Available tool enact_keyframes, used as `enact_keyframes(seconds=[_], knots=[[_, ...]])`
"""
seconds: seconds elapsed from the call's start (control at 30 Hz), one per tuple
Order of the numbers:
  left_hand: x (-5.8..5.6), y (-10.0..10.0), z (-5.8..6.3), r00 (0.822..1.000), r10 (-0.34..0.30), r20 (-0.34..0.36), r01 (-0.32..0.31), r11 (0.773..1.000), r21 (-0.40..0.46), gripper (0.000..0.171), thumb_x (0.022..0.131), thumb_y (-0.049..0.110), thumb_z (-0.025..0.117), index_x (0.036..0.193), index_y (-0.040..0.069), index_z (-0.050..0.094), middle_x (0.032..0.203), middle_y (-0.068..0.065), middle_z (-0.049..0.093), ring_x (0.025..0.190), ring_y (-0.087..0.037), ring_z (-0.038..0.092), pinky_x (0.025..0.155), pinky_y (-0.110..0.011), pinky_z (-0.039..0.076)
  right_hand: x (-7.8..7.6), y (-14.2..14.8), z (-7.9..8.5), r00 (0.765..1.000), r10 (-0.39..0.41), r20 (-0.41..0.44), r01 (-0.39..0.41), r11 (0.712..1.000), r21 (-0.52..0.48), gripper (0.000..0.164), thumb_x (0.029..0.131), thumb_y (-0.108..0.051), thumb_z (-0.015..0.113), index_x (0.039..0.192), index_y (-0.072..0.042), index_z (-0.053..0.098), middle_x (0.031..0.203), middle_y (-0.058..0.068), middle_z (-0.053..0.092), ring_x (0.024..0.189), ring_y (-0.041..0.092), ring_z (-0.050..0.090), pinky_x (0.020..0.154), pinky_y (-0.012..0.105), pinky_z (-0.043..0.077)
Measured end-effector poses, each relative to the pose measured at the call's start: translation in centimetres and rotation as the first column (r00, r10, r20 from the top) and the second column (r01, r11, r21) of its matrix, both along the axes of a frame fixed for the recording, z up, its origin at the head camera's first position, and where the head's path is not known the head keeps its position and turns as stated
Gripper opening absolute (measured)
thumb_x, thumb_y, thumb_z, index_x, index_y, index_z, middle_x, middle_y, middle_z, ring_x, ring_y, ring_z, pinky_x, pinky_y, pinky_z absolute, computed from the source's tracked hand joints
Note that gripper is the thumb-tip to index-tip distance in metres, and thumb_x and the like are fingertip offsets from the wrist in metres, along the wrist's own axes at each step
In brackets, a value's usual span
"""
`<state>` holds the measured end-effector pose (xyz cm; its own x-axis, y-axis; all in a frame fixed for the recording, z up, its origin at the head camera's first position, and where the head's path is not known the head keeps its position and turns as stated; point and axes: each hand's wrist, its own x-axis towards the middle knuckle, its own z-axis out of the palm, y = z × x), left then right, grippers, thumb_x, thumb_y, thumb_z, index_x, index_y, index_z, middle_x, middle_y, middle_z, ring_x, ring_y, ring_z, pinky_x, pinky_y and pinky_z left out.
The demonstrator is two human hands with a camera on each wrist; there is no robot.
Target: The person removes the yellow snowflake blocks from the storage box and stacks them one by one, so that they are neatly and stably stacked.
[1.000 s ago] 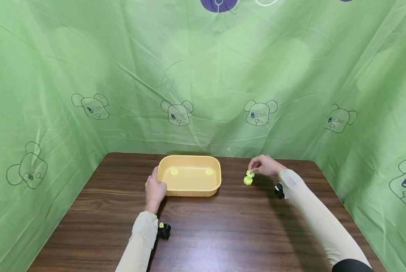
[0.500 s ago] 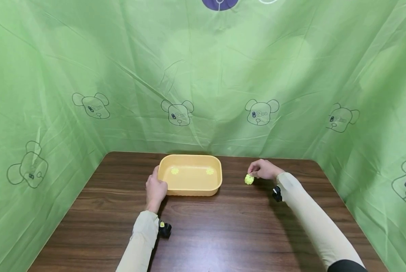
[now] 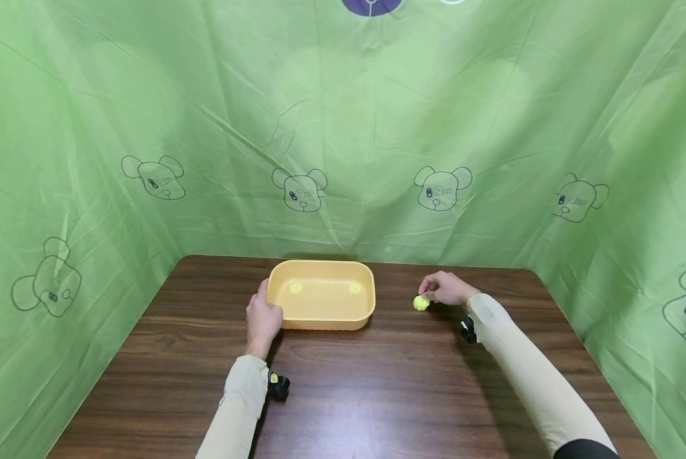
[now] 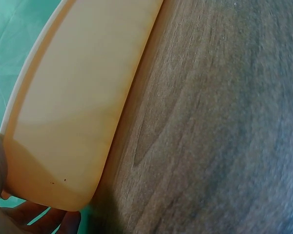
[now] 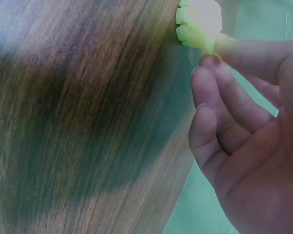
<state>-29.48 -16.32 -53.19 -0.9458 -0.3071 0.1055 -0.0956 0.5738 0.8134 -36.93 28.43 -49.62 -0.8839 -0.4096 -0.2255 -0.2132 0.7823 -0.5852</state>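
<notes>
A yellow rectangular plastic basin (image 3: 326, 324) stands at the back middle of the table. My left hand (image 3: 263, 322) grips its left side, thumb at the rim and fingers curled round the corner in the left wrist view. To the right of the basin, my right hand (image 3: 445, 287) pinches the edge of a small bright yellow-green piece with a scalloped, flower-like edge (image 5: 199, 27) between thumb and fingertips. The other fingers hang loosely curled beneath. In the head view this piece (image 3: 421, 303) appears low over the table.
Two small yellow flower shapes, left (image 3: 295, 287) and right (image 3: 355, 288), show inside the basin. The dark wood table (image 3: 366, 382) reaches back to a green curtain (image 3: 366, 127) printed with bear faces, which also closes off both sides.
A second ring of the yellow-green flower shape, held above the lower piece a second ago, has come down onto it, so one compact shape shows. The left hand and basin have stayed put.
</notes>
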Motion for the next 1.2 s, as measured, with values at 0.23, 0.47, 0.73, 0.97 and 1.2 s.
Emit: enact_keyframes(seconds=[0.23,0.47,0.73,0.97,1.2], knots=[[0.16,0.08,0.02,1.0,0.0,-0.005,0.0,1.0,0.001,0.07,0.084,-0.001,0.044,0.153,0.011,0.041,0.13,-0.031,0.056,0.118,-0.049,0.055,0.101,-0.06,0.043,0.07,0.02,-0.27,1.0,-0.004,0.026,0.004,1.0,0.019,0.01,0.096,-0.017,0.068,0.102,-0.01,0.072,0.088,0.002,0.071,0.07,0.016,0.061,0.067,0.032,0.049],[0.53,0.2,-0.01,1.0,-0.004,0.004,0.004,1.0,-0.008,0.07,0.085,-0.001,0.043,0.154,0.01,0.04,0.13,-0.031,0.055,0.117,-0.049,0.055,0.1,-0.06,0.044,0.32,-0.16,-0.31,0.999,-0.007,0.047,0.006,1.0,0.015,0.009,0.098,-0.014,0.064,0.101,-0.01,0.072,0.089,0.001,0.07,0.07,0.016,0.059,0.067,0.032,0.049],[0.8,0.21,-0.04,1.0,0.002,-0.012,-0.003,1.0,-0.005,0.07,0.084,-0.001,0.043,0.153,0.01,0.041,0.129,-0.032,0.056,0.117,-0.05,0.055,0.1,-0.06,0.043,0.45,-0.17,-0.2,0.999,0.002,0.044,-0.003,1.0,0.018,0.009,0.098,-0.013,0.064,0.099,-0.01,0.072,0.089,0.002,0.07,0.069,0.016,0.059,0.066,0.031,0.048],[0.79,0.17,-0.07,1.0,0.003,-0.014,-0.003,1.0,0.001,0.07,0.084,-0.001,0.043,0.153,0.01,0.041,0.129,-0.031,0.056,0.117,-0.05,0.055,0.1,-0.061,0.043,0.43,-0.17,-0.04,0.999,0.017,0.033,-0.017,0.999,0.027,0.008,0.098,-0.012,0.064,0.099,-0.009,0.072,0.088,0.003,0.07,0.069,0.016,0.059,0.066,0.032,0.048],[0.69,0.18,-0.18,1.0,0.006,-0.013,-0.006,1.0,0.004,0.071,0.084,-0.001,0.044,0.154,0.011,0.041,0.13,-0.031,0.056,0.119,-0.049,0.055,0.101,-0.061,0.043,0.6,-0.31,0.11,0.999,0.021,0.024,-0.022,0.999,0.037,0.009,0.098,-0.011,0.063,0.1,-0.008,0.072,0.086,0.003,0.069,0.068,0.016,0.058,0.066,0.032,0.047]])
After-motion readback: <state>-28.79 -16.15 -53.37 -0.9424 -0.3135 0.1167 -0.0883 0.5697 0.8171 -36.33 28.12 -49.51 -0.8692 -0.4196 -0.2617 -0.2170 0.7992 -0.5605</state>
